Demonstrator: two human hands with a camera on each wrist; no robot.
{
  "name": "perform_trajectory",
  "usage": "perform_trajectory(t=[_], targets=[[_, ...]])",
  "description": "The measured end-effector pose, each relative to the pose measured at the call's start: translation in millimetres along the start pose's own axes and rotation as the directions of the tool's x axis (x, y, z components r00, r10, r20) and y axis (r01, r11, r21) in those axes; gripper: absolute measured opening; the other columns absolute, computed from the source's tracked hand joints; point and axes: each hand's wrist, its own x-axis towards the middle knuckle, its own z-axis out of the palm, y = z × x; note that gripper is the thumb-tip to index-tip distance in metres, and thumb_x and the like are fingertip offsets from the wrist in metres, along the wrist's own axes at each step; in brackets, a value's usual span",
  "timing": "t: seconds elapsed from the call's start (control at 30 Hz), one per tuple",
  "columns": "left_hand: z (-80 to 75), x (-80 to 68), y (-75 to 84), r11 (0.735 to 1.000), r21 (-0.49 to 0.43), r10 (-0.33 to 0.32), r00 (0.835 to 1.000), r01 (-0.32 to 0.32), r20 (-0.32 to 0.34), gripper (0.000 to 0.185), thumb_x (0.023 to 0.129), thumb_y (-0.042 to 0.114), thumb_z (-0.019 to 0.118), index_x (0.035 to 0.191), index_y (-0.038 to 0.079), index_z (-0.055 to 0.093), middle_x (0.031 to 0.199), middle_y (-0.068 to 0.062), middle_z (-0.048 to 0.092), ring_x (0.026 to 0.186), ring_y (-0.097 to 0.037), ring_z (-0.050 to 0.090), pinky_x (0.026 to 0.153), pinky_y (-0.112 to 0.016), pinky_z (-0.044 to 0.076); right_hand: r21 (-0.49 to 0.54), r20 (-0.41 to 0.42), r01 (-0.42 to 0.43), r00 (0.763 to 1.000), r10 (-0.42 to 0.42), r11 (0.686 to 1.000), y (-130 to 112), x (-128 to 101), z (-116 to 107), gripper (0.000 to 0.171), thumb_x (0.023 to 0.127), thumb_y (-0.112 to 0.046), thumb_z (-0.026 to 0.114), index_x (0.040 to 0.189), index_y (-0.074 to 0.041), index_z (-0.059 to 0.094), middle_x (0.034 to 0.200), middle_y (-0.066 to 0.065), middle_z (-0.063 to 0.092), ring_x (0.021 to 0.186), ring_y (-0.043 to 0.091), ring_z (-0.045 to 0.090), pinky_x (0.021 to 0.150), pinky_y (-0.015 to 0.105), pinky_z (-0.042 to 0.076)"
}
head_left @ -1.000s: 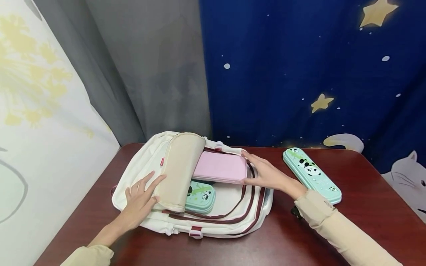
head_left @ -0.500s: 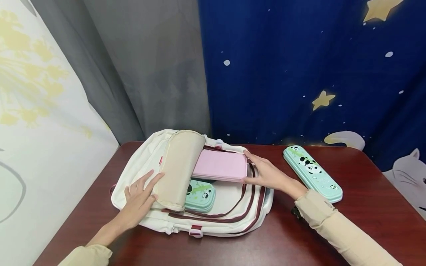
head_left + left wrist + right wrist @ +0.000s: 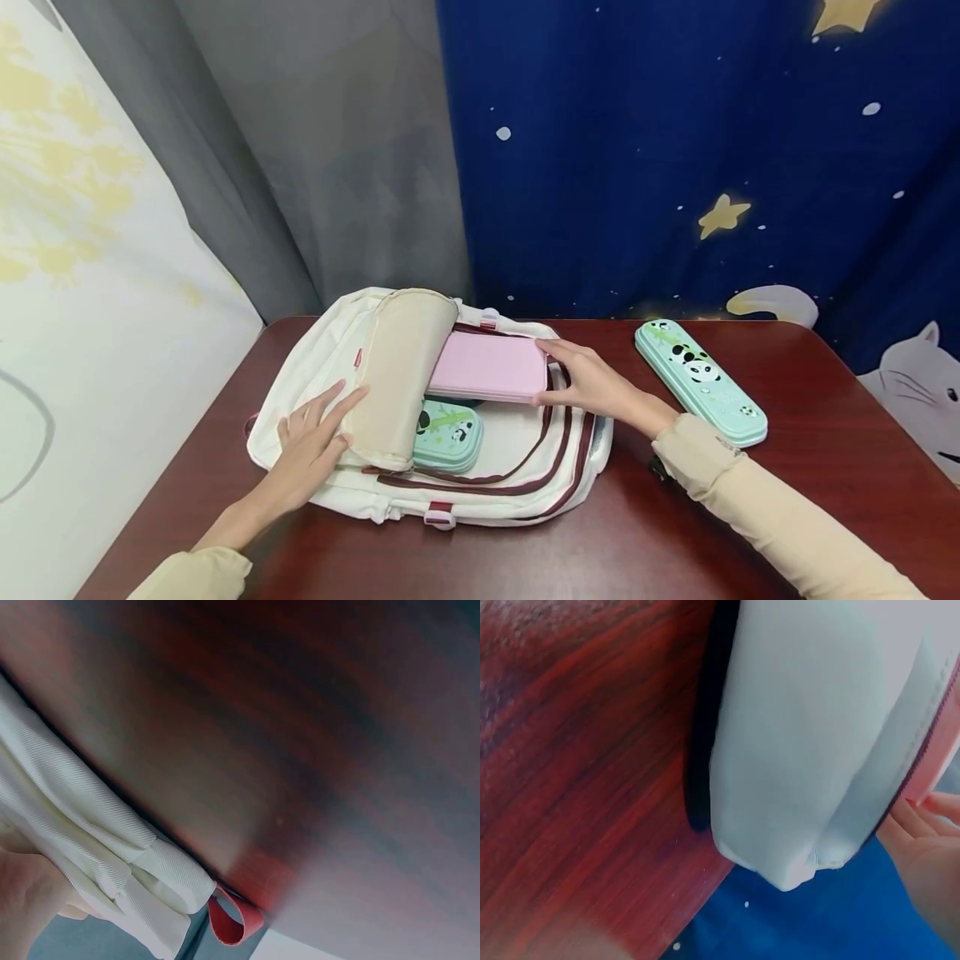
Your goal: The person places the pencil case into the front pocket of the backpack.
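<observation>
A white backpack (image 3: 517, 437) with dark red zips lies on its back on the table, its beige front flap (image 3: 397, 375) folded toward the left. Halfway under that flap sits a pink pencil case (image 3: 491, 367); its left end is hidden. My right hand (image 3: 592, 383) pinches its right end between thumb and fingers. Below it, a mint panda pencil case (image 3: 450, 437) also pokes out of the pocket. My left hand (image 3: 311, 437) rests with spread fingers on the flap's left side. In the left wrist view, white cloth and a red loop (image 3: 232, 919) show beside part of that hand.
A second mint panda pencil case (image 3: 701, 383) lies on the dark red wooden table (image 3: 675, 533), to the right of the backpack. Grey and blue curtains (image 3: 600, 167) hang behind the table's far edge. A white side buckle (image 3: 440, 517) sticks out at the backpack's near side.
The pink pencil case and my right hand have shifted slightly left, a little farther under the flap. My left hand stays on the backpack. The head view has tilted a little.
</observation>
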Motion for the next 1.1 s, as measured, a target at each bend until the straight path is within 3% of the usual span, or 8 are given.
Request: perform_trajectory(t=[0.3, 0.6, 0.9, 1.1], targets=[[-1.1, 2.1, -0.4, 1.0, -0.003, 0.012, 1.0, -0.012, -0.007, 0.06, 0.088, 0.012, 0.048, 0.143, 0.033, 0.036, 0.146, -0.013, 0.027, 0.125, -0.046, 0.021, 0.084, -0.072, 0.004, -0.004, -0.077, 0.031, 0.997, -0.031, 1.0, -7, 4, 9, 0.087, 0.067, -0.039, 0.082, 0.133, 0.006, 0.046, 0.129, 0.019, 0.051, 0.116, 0.026, 0.05, 0.095, 0.04, 0.04], [0.3, -1.1, -0.5, 1.0, -0.006, 0.015, 1.0, -0.015, -0.016, 0.058, 0.089, 0.013, 0.047, 0.143, 0.032, 0.037, 0.145, -0.012, 0.028, 0.123, -0.046, 0.022, 0.083, -0.072, 0.004, -0.057, -0.092, -0.006, 0.996, 0.001, 0.998, -16, 4, 16, 0.089, 0.068, -0.045, 0.079, 0.133, 0.006, 0.046, 0.13, 0.019, 0.05, 0.12, 0.029, 0.047, 0.097, 0.047, 0.037], [2.6, -4.0, 1.2, 0.999, -0.027, 0.019, 0.999, -0.02, -0.027, 0.056, 0.089, 0.016, 0.049, 0.143, 0.03, 0.038, 0.144, -0.011, 0.031, 0.124, -0.045, 0.022, 0.084, -0.073, 0.003, -0.036, -0.12, 0.022, 0.992, -0.027, 0.999, -17, 10, 25, 0.088, 0.067, -0.04, 0.082, 0.131, 0.008, 0.047, 0.13, 0.021, 0.051, 0.119, 0.027, 0.049, 0.097, 0.039, 0.038], [1.6, -2.5, 3.2, 1.0, -0.019, 0.009, 1.0, -0.01, -0.028, 0.062, 0.086, 0.011, 0.047, 0.144, 0.03, 0.035, 0.144, -0.011, 0.029, 0.123, -0.046, 0.021, 0.084, -0.072, 0.002, -0.038, -0.137, 0.033, 0.99, -0.038, 0.999, -18, 15, 29, 0.087, 0.066, -0.039, 0.083, 0.13, 0.008, 0.048, 0.127, 0.019, 0.053, 0.11, 0.024, 0.055, 0.095, 0.038, 0.041]])
